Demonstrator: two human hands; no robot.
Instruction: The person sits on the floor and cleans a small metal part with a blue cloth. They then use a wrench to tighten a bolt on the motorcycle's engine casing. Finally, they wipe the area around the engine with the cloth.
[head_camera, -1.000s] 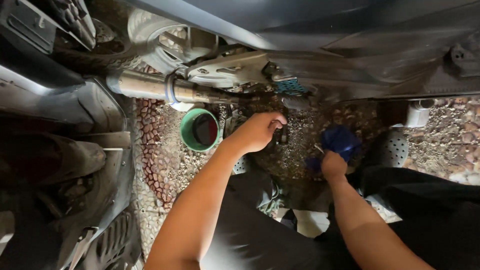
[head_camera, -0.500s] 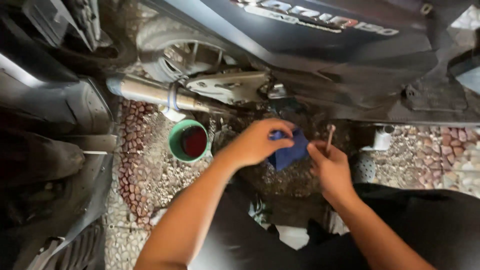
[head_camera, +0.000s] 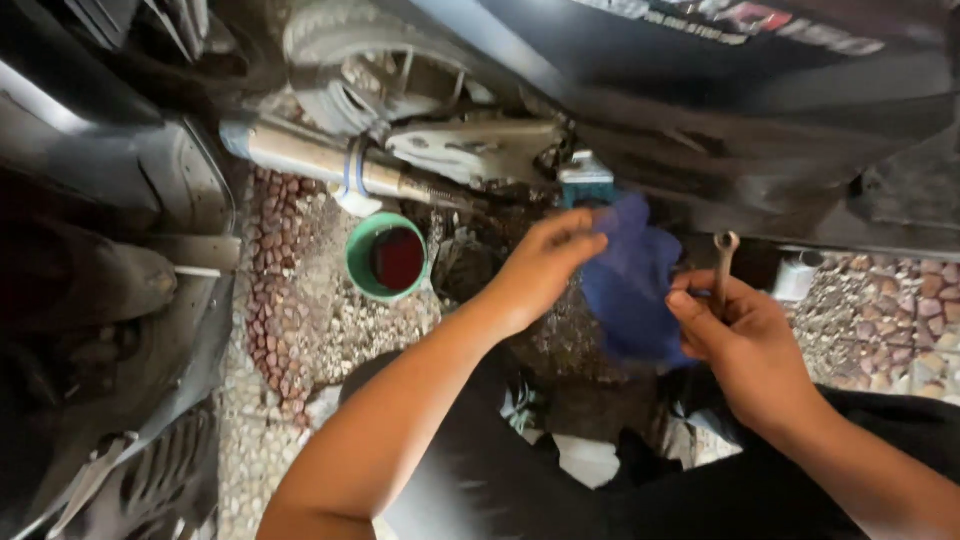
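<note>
My left hand (head_camera: 540, 265) pinches the upper edge of a blue rag (head_camera: 632, 290) just under the underside of a dark scooter (head_camera: 700, 90). My right hand (head_camera: 745, 345) grips a metal wrench (head_camera: 722, 262) that sticks up between its fingers, and its thumb presses on the rag's right side. The rag hangs between both hands. A small teal part (head_camera: 585, 180) of the scooter sits right above the rag.
A green cup (head_camera: 388, 257) with dark red liquid stands on the pebbled floor (head_camera: 300, 320) left of my left hand. A chrome exhaust pipe (head_camera: 320, 165) runs above it. A second dark vehicle (head_camera: 90, 280) fills the left side. A white object (head_camera: 798, 275) lies at right.
My left hand left the ground under the scooter and took the blue rag. My right hand rose with the wrench. Both hands and the rag have moved up toward the scooter's underside.
</note>
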